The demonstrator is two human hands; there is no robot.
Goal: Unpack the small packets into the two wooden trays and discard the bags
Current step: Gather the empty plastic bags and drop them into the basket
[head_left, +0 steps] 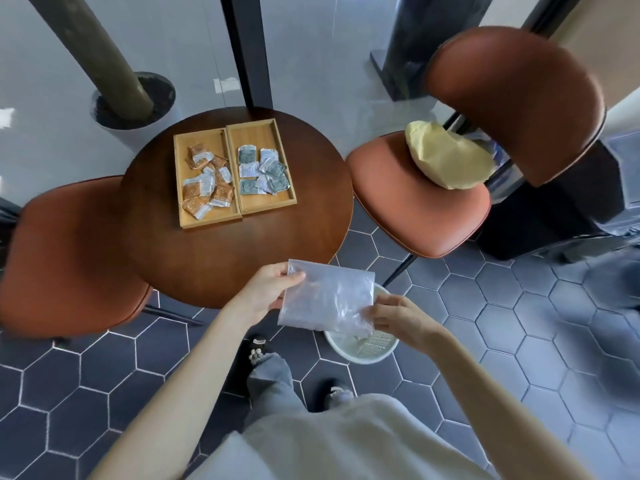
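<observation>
Hands (270, 289) (394, 318) hold clear bag (325, 296) above basket (363, 348).

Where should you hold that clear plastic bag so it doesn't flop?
By two opposite edges, coming in from the sides. The clear plastic bag is thin, limp and crinkled; the left hand pinches its upper left edge and the right hand its lower right corner, keeping it spread.

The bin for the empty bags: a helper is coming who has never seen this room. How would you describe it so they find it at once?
Start at the round wooden table flanked by two brown chairs. On the hexagon-tiled floor beside its near edge stands a small white basket, under the clear plastic bag held by the left hand and right hand. It is the only white, mesh-sided container on the floor.
</observation>
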